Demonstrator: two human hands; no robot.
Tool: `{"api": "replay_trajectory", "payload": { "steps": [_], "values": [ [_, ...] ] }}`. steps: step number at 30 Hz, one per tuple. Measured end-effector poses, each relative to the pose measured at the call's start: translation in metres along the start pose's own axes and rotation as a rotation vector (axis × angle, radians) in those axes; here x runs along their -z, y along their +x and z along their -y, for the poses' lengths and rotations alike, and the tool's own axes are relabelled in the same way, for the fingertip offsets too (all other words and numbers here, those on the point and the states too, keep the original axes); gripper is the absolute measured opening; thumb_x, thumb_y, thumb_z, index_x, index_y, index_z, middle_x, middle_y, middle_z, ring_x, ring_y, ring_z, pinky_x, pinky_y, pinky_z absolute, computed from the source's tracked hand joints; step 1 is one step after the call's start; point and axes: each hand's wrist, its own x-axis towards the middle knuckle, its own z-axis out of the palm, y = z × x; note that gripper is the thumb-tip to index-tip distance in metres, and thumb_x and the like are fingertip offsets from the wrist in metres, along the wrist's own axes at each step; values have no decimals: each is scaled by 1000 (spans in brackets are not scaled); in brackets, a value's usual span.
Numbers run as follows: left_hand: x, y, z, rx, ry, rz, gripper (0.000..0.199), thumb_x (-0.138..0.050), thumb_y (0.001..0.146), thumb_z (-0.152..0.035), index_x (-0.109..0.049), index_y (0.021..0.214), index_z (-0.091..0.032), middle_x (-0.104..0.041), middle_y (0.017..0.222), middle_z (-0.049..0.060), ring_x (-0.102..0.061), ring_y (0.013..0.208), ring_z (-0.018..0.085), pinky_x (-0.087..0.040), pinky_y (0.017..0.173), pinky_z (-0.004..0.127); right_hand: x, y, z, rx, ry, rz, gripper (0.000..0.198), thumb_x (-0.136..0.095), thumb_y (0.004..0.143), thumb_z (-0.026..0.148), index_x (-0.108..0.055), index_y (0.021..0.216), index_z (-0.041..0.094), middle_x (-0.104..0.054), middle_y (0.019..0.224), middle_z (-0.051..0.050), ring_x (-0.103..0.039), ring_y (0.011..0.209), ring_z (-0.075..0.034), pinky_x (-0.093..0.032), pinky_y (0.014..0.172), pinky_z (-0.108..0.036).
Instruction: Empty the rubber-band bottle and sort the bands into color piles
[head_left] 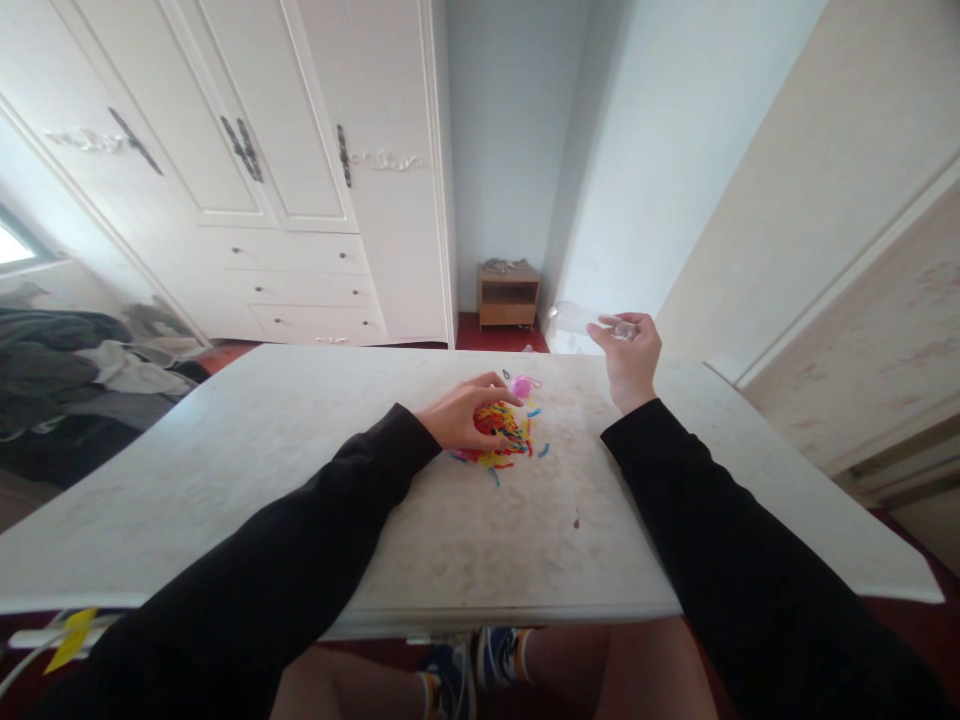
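Left hand (459,415) rests fingers-down on the pile of coloured rubber bands (504,432) mid-table (300,440); right hand (630,360) grips a clear bottle (581,317), tipped sideways in the air. Risk: loose bands scatter or the pink cap (519,385) rolls off if the pile gets swept.

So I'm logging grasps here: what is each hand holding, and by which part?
The right hand holds a clear bottle by one end. The left hand rests on the coloured bands; whether it grips any cannot be told.
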Motion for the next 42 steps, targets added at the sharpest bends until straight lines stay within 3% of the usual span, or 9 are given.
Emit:
{"api": "replay_trajectory", "payload": {
  "steps": [4,8,12,21,26,32,35,38,42],
  "values": [
    [-2,-2,0,68,71,28,85,-93,65,-59,-71,140,-25,-61,140,14,-59,130,38,-42,120,56,1,3,0,-26,36,-51,39,-86,66,38,-63,95,25,-69,91,1,-68,88,-20,-59,86,-42],
    [-5,-3,0,114,110,120,96,-96,60,-63,-69,145,-29,-58,149,14,-55,136,41,-38,121,59,0,4,-4,18,31,-34,51,-83,63,30,-55,106,27,-68,98,1,-70,95,-21,-58,92,-44],
    [-7,-2,2,100,114,153,79,-94,65,-60,-75,135,-27,-67,136,13,-59,129,38,-41,117,55,0,1,-6,-9,-41,32,54,-78,64,27,-47,108,29,-69,97,2,-71,90,-22,-58,87,-43],
    [-6,1,5,-56,21,46,32,-80,85,-43,-81,105,-19,-74,107,11,-69,101,26,-54,98,38,4,-12,-8,93,-436,253,49,-75,66,26,-55,110,30,-70,92,0,-65,80,-24,-55,82,-42],
    [-2,3,1,-41,-28,-59,23,-71,93,-39,-81,98,-19,-74,97,9,-70,92,22,-55,88,35,6,-10,-14,63,-475,285,50,-76,63,24,-56,107,30,-68,89,0,-64,79,-24,-54,83,-43],
    [2,3,-3,-53,-87,-164,15,-69,90,-32,-73,85,-19,-72,99,8,-70,91,21,-56,90,35,7,-9,-14,43,-441,268,50,-78,60,25,-55,104,31,-67,88,1,-61,76,-23,-52,80,-41],
    [2,2,-4,-59,-45,-89,27,-81,81,-41,-72,94,-19,-71,107,9,-70,98,24,-56,95,38,7,-9,-16,14,-475,271,50,-78,61,25,-54,105,30,-66,89,1,-63,77,-23,-52,80,-41],
    [0,0,-3,-38,-14,14,63,-92,68,-50,-73,120,-20,-68,126,12,-68,114,30,-53,107,43,7,-8,-21,-31,-482,294,51,-79,61,26,-52,106,29,-64,88,1,-63,79,-24,-54,83,-43],
    [-5,-2,2,18,49,152,82,-101,57,-54,-76,130,-26,-66,136,12,-62,127,35,-45,117,50,6,-9,-11,91,-449,174,63,-83,63,32,-50,116,28,-62,115,-8,-62,110,-32,-53,99,-55]
  ]
}}
